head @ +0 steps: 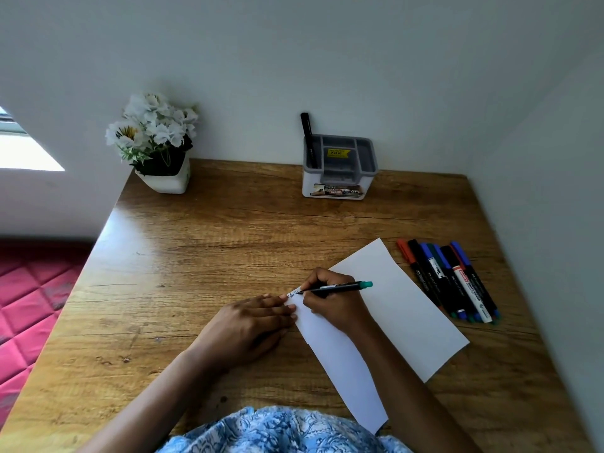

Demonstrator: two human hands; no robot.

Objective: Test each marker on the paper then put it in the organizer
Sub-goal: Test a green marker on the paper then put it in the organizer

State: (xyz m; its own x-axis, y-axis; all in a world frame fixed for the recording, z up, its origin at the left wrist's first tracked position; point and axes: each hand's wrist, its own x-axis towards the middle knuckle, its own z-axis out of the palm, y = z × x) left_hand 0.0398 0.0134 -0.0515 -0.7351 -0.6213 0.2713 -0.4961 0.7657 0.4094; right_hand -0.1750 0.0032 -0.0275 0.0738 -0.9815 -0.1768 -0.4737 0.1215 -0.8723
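A white sheet of paper lies tilted on the wooden desk. My right hand grips a black marker with a green end, its tip touching the paper's upper left corner beside some scribbles. My left hand lies flat, fingertips pressing the paper's left edge. Several markers in red, black, blue and green lie in a row to the right of the paper. The grey and white organizer stands at the back by the wall, with one black marker upright in its left compartment.
A white pot of white flowers stands at the desk's back left corner. Walls close the desk at the back and right. A pink quilted mattress lies beyond the left edge.
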